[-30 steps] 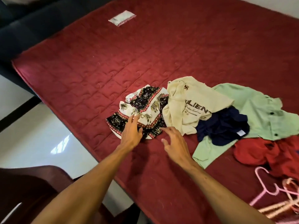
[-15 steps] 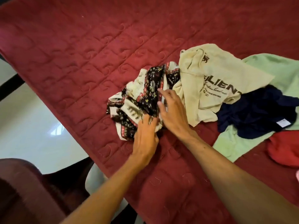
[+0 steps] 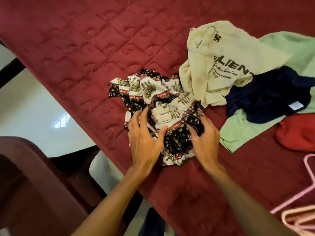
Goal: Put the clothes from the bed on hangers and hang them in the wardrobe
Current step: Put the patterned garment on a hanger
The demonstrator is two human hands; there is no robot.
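Note:
A crumpled black, white and red patterned garment [image 3: 153,89] lies near the front edge of the bed [image 3: 85,40], which has a dark red quilted cover. My left hand [image 3: 144,140] rests on the garment's left side with its fingers spread. My right hand [image 3: 204,138] grips the black patterned fabric on the right between thumb and curled fingers. To the right lie a cream printed T-shirt [image 3: 221,53], a navy garment [image 3: 265,97], a light green shirt [image 3: 242,132] and a red garment [image 3: 296,133]. Pink hangers [image 3: 293,217] lie at the lower right.
A dark red chair [image 3: 34,184] stands beside the bed at the lower left. Pale glossy floor [image 3: 34,108] shows left of the bed edge. The wardrobe is out of view.
The patterned garment has been pulled toward the bed's front edge and bunched up. Both hands came back with it, the right one from its top to its right side. The view moved closer.

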